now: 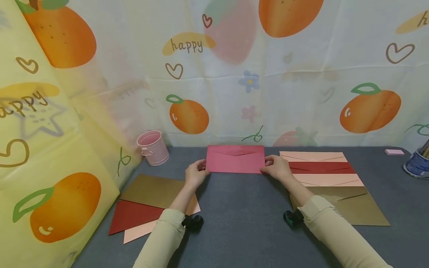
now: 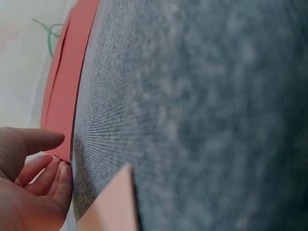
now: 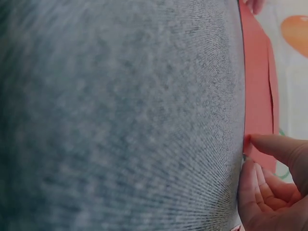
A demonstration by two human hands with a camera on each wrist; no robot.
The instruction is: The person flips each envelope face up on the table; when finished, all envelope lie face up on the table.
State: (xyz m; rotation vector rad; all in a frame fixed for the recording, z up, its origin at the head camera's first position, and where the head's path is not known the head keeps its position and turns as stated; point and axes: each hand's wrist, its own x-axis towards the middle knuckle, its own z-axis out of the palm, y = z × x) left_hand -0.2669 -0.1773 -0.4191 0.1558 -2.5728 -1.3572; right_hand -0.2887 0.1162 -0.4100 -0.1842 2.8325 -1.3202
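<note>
A deep pink envelope (image 1: 235,163) lies at the back of the table, its pointed flap facing up. My left hand (image 1: 195,174) pinches its left end near the front corner. In the left wrist view the thumb (image 2: 48,139) is over the paper and the other fingers are curled at the edge. My right hand (image 1: 278,167) pinches the opposite end; the right wrist view shows its thumb (image 3: 272,144) on top of the pink paper and the fingertips at the lower edge.
Gold (image 1: 151,190), red (image 1: 135,217) and pale pink (image 1: 139,231) sheets overlap on the left. Overlapping envelopes lie at right, a gold one (image 1: 355,210) in front. A pink bucket (image 1: 157,152) stands back left; an eraser-like block (image 1: 394,152) and blue container (image 1: 417,165) are far right.
</note>
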